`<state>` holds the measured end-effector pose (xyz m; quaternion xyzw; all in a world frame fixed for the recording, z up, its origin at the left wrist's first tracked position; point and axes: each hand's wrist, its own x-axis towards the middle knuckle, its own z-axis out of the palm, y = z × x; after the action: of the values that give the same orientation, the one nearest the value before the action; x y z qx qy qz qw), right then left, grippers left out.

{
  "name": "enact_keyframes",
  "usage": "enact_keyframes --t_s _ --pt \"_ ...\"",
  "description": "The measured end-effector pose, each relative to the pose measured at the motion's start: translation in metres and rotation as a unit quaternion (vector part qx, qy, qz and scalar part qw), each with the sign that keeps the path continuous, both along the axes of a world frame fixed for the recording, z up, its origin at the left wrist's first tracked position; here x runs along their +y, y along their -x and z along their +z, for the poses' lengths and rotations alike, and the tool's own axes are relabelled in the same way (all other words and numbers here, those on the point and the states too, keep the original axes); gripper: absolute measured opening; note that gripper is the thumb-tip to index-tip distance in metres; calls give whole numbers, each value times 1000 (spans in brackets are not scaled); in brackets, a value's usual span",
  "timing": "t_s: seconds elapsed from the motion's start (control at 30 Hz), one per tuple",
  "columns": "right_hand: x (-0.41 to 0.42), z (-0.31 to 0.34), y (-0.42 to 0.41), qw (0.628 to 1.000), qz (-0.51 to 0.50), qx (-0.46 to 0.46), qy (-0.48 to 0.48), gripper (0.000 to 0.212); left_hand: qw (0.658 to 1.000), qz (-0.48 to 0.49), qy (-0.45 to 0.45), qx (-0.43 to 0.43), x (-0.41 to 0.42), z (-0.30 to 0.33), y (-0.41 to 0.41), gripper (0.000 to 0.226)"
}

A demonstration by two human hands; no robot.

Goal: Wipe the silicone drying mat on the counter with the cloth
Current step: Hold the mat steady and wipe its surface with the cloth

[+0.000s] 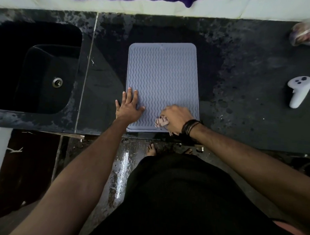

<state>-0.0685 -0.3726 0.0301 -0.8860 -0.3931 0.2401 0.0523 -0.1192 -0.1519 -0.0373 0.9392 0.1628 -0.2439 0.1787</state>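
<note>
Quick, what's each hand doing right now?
Left hand: open, fingers spread flat on the mat.
Right hand: closed around the cloth, on the mat.

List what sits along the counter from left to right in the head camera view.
Sink → left hand pressing flat on the mat's left edge → silicone drying mat → right hand gripping the cloth at the mat's near right corner → white controller.

Matt, wavy-ribbed silicone mat (163, 78) on glossy, speckled dark stone counter (241, 96).
</note>
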Motion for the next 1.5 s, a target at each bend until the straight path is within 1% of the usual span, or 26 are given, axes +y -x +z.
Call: enact_keyframes --t_s 0.07,0.1,0.2,0.3,0.37,0.4,0.47,0.57,0.63,0.7,0.77,0.9,1.0,1.1,1.2,1.27,1.37,1.5 --pt "16 5 -3 998 -43 -30 -23 36 1000 -3 -2 2 0 0 0 83" --pt "22 5 -3 998 -52 -35 -18 41 1000 -4 -5 4 0 0 0 83" --pt "27 -2 3 999 -10 -35 19 48 1000 -2 -12 12 0 1 -2 83" --pt "11 -10 3 999 43 -19 14 40 1000 -2 -10 12 0 2 -1 82" --pt "-6 -12 -5 998 40 45 18 26 1000 -2 -5 9 0 3 -1 82" --pt "-16 -13 -12 996 11 90 16 19 1000 -3 -6 5 0 3 -1 82" --pt "-34 -12 -29 982 -92 161 -24 16 1000 -5 -6 0 0 5 0 82" --pt "-55 -4 -59 945 -256 165 -119 14 1000 -5 -8 -28 1 6 4 81" --pt "-64 3 -77 901 -350 190 -173 16 996 8 1 -83 2 9 7 75" --pt "-73 10 -93 859 -416 211 -210 19 989 21 1 -147 4 14 9 70" --pt "-80 16 -106 844 -443 203 -223 21 984 32 1 -175 6 18 7 66" --pt "-86 19 -119 828 -467 195 -242 27 985 41 -10 -165 12 23 1 64" --pt "-85 17 -120 821 -466 204 -258 33 988 49 -20 -145 15 25 3 65" --pt "-83 14 -118 828 -440 221 -268 38 991 59 -37 -116 18 28 11 68" --pt "-81 12 -121 840 -423 214 -263 37 991 73 -55 -96 20 33 19 69" --pt "-80 10 -124 841 -422 212 -263 37 991 82 -62 -83 20 38 22 70" --pt "-75 8 -130 843 -416 215 -264 39 989 106 -74 -75 17 45 24 71" --pt "-59 6 -134 861 -383 222 -252 44 985 132 -86 -66 10 55 29 73"
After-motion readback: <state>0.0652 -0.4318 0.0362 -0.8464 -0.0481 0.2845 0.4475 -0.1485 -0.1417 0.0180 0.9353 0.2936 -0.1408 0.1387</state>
